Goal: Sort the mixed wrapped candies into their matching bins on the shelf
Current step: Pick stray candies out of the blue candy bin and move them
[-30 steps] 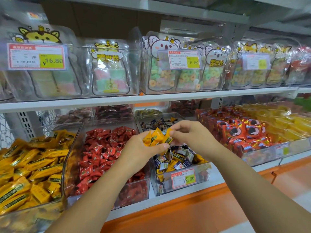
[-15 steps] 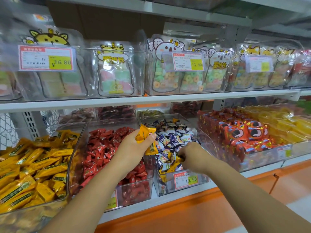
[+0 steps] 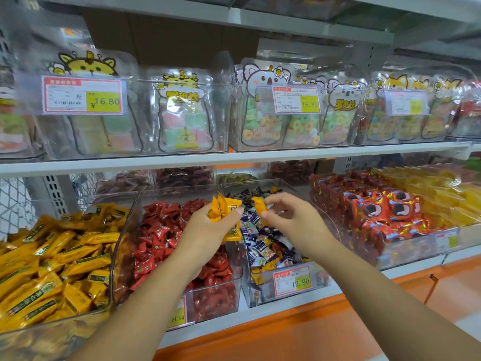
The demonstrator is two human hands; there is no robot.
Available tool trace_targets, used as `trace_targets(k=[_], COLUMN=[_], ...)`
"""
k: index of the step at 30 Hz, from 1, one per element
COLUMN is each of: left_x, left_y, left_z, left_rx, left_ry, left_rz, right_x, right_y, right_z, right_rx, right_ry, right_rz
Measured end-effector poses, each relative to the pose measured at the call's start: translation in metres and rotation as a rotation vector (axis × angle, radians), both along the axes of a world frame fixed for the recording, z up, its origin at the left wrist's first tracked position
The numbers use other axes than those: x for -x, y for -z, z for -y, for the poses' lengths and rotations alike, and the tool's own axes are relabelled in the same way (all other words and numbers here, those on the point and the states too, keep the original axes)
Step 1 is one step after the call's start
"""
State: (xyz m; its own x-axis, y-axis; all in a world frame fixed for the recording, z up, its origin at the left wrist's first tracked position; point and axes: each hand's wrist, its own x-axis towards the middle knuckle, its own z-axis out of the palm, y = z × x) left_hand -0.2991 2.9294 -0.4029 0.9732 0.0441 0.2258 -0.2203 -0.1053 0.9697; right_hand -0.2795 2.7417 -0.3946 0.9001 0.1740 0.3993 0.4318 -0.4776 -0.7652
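Observation:
My left hand (image 3: 208,227) grips a bunch of yellow wrapped candies (image 3: 223,210) above the seam between the red candy bin and the mixed bin. My right hand (image 3: 291,217) pinches a single yellow candy (image 3: 259,204) just right of that bunch, over the mixed bin (image 3: 286,290). That clear bin holds mostly dark blue and white wrapped candies (image 3: 260,246) with a few yellow ones among them. The clear bin of red candies (image 3: 161,230) sits under my left forearm. A large bin of yellow candy bars (image 3: 52,261) fills the lower left.
To the right stand red-wrapped packs (image 3: 385,212) and a yellow candy bin (image 3: 442,201). The upper shelf (image 3: 234,157) carries clear boxes of gummy bags with price tags. An orange ledge (image 3: 286,329) runs below the bins.
My right hand has come up out of the mixed bin with one yellow candy and moved toward my left hand. The left hand has stayed put with its bunch.

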Motion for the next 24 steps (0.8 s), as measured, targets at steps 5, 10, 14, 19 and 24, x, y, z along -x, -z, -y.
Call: trace_targets(k=[5,10,14,19,24], left_x=[0.0,0.003,0.008,0.023,0.032], left_y=[-0.001,-0.003,-0.01,-0.024,-0.019], left_z=[0.007,0.0,-0.017,-0.066,-0.134], left_rx=[0.11,0.096,-0.054,-0.443,-0.75], left_ry=[0.036,0.055,-0.021,-0.267,-0.546], left_rz=[-0.022,-0.021,0.099,0.291,0.167], right_x=[0.01,0.011,0.015,0.021,0.013], right_y=[0.001,0.005,0.005,0.001,0.007], right_z=[-0.027,-0.029,-0.035,-0.063,-0.089], right_rx=[-0.057,-0.076,-0.123,-0.13,-0.025], right_ry=[-0.092,-0.147,-0.237,-0.232,-0.207], right_rz=[0.02,-0.027,-0.125,-0.067,0.001])
